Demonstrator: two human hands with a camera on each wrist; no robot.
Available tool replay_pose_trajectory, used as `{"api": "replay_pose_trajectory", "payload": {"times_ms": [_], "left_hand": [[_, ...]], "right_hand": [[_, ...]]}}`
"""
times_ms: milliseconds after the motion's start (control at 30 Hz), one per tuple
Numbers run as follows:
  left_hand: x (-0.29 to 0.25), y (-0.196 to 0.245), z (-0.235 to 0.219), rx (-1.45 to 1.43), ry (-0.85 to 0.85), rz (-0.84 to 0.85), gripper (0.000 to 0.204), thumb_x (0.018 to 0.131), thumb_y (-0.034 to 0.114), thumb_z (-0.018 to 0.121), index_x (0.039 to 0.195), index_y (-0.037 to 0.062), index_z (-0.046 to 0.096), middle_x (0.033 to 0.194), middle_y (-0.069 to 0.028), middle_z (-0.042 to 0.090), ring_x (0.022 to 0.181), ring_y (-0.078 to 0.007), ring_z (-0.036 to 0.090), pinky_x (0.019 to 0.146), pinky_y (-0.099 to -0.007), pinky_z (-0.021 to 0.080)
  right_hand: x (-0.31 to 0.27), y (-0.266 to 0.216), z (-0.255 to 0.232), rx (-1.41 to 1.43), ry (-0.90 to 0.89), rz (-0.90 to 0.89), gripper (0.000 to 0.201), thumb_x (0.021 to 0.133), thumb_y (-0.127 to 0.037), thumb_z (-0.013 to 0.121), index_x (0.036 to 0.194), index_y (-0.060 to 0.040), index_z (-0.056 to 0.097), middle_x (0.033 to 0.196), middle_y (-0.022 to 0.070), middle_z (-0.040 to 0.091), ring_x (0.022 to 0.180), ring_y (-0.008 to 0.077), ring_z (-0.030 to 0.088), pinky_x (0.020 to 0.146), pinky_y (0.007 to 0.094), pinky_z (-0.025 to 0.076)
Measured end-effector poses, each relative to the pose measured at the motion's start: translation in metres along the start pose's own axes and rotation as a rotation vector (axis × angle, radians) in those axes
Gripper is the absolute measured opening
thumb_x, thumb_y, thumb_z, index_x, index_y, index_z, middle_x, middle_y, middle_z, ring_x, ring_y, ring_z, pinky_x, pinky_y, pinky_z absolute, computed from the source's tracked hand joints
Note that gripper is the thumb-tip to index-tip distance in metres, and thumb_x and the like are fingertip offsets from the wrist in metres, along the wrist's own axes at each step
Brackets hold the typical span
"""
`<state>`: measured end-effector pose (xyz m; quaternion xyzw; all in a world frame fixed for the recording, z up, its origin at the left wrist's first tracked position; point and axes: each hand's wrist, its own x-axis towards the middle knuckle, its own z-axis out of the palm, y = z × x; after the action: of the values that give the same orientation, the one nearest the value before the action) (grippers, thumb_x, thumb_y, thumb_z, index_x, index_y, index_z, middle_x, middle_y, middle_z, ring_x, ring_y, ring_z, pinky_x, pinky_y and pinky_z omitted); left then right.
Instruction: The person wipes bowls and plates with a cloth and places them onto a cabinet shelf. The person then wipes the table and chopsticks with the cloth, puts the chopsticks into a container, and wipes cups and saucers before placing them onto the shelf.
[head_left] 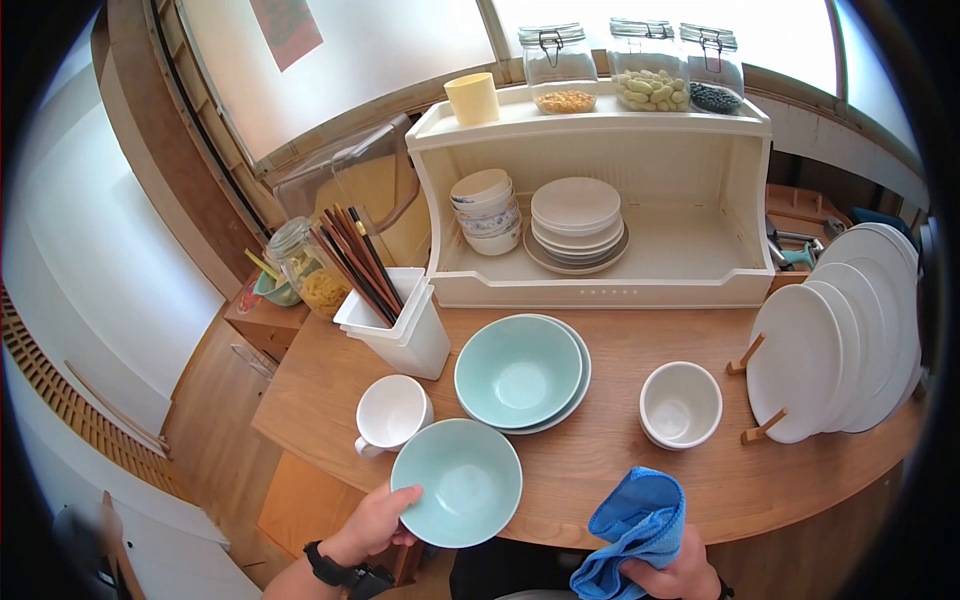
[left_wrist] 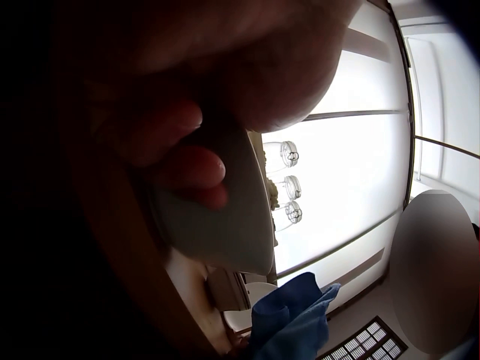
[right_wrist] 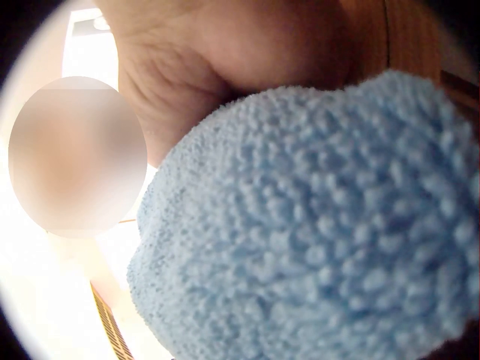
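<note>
My left hand (head_left: 375, 522) grips a light turquoise bowl (head_left: 460, 485) by its left side, thumb over the rim and fingers underneath. The bowl is at the table's front edge, its inside facing up. In the left wrist view the curled fingers (left_wrist: 199, 166) lie against the bowl's outer wall (left_wrist: 225, 232). My right hand (head_left: 680, 572) holds a bunched blue cloth (head_left: 640, 520) in front of the table, right of the bowl. The fluffy cloth (right_wrist: 315, 225) fills most of the right wrist view and hides the fingers.
Behind the held bowl stand more turquoise bowls (head_left: 520, 370), stacked, and a white mug (head_left: 393, 412). White cups (head_left: 680, 405) are nested at right, near plates (head_left: 795, 365) in a wooden rack. A chopstick holder (head_left: 410, 335) and a cream shelf (head_left: 600, 290) with dishes stand farther back.
</note>
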<state>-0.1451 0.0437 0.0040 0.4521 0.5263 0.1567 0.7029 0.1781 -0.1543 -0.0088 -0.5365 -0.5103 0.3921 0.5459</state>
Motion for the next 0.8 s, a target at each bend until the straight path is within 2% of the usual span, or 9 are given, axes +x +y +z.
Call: {"api": "replay_pose_trajectory", "payload": {"times_ms": [233,333,433,500,533,600,633,667,800], "left_hand": [[0.006,0.005,-0.003,0.027,0.012,0.039,0.039,0.101,0.036,0.046,0.124,0.0047,0.048,0.076,-0.0064,0.062,0.048,-0.0118,0.054,0.040,-0.0234,0.042],[0.004,0.007,-0.001,0.022,-0.003,0.061,0.040,0.103,0.037,0.043,0.126,0.0040,0.045,0.075,-0.0048,0.061,0.047,-0.0089,0.052,0.038,-0.0197,0.040],[0.000,0.011,-0.002,0.146,0.006,0.179,0.042,0.103,0.038,0.042,0.127,0.0037,0.046,0.076,-0.0042,0.062,0.047,-0.0095,0.054,0.041,-0.0207,0.042],[-0.005,0.009,-0.009,0.341,0.212,0.241,0.041,0.101,0.037,0.050,0.119,0.0010,0.055,0.071,-0.0044,0.062,0.049,-0.0110,0.057,0.046,-0.0227,0.045],[-0.010,0.011,-0.010,0.349,0.208,0.242,0.041,0.101,0.037,0.050,0.119,0.0010,0.055,0.071,-0.0044,0.062,0.049,-0.0110,0.057,0.046,-0.0227,0.045],[-0.026,0.019,-0.010,0.825,0.471,0.470,0.037,0.095,0.034,0.061,0.106,-0.0015,0.063,0.065,-0.0041,0.061,0.051,-0.0125,0.060,0.052,-0.0237,0.046],[-0.034,0.025,-0.012,0.889,0.526,0.569,0.034,0.089,0.029,0.068,0.100,-0.0026,0.065,0.061,-0.0059,0.061,0.052,-0.0142,0.060,0.053,-0.0253,0.047],[-0.043,0.034,-0.006,0.894,0.526,0.573,0.034,0.089,0.029,0.068,0.100,-0.0026,0.065,0.061,-0.0059,0.061,0.052,-0.0142,0.060,0.053,-0.0253,0.047],[-0.049,0.096,0.032,0.976,0.523,0.976,0.029,0.087,0.023,0.069,0.104,-0.0006,0.066,0.074,-0.0100,0.066,0.059,-0.0185,0.062,0.057,-0.0298,0.049]], "right_hand": [[0.000,-0.001,0.000,-0.003,-0.005,-0.005,0.023,0.082,-0.003,0.068,0.104,0.0002,0.067,0.097,0.0165,0.070,0.089,0.0315,0.068,0.083,0.0370,0.052],[-0.002,0.004,-0.001,-0.022,-0.010,-0.026,0.024,0.082,-0.004,0.068,0.105,-0.0001,0.066,0.097,0.0168,0.069,0.089,0.0321,0.068,0.083,0.0371,0.052],[0.001,-0.005,-0.002,0.013,-0.027,0.006,0.024,0.081,-0.004,0.069,0.105,-0.0007,0.067,0.099,0.0168,0.069,0.089,0.0323,0.068,0.083,0.0372,0.052],[0.001,-0.006,-0.003,0.017,-0.029,0.002,0.024,0.081,-0.003,0.068,0.105,-0.0010,0.067,0.100,0.0167,0.069,0.090,0.0325,0.068,0.084,0.0373,0.052],[0.001,-0.006,-0.003,0.022,-0.039,0.001,0.025,0.081,-0.003,0.068,0.105,-0.0012,0.067,0.100,0.0165,0.069,0.090,0.0326,0.068,0.084,0.0374,0.052],[0.002,-0.008,-0.003,0.043,-0.045,0.009,0.025,0.081,-0.003,0.068,0.106,-0.0015,0.067,0.101,0.0164,0.069,0.091,0.0326,0.068,0.084,0.0375,0.052],[0.002,-0.008,-0.004,0.060,-0.062,0.020,0.025,0.081,-0.003,0.067,0.106,-0.0018,0.067,0.102,0.0163,0.069,0.091,0.0326,0.068,0.084,0.0375,0.052],[0.002,-0.007,-0.004,0.063,-0.059,0.017,0.025,0.081,-0.003,0.067,0.106,-0.0018,0.067,0.102,0.0163,0.069,0.091,0.0326,0.068,0.084,0.0375,0.052],[0.002,-0.001,-0.005,0.034,-0.089,-0.038,0.026,0.082,-0.004,0.066,0.108,-0.0022,0.067,0.102,0.0160,0.069,0.092,0.0323,0.068,0.085,0.0377,0.052]]}}
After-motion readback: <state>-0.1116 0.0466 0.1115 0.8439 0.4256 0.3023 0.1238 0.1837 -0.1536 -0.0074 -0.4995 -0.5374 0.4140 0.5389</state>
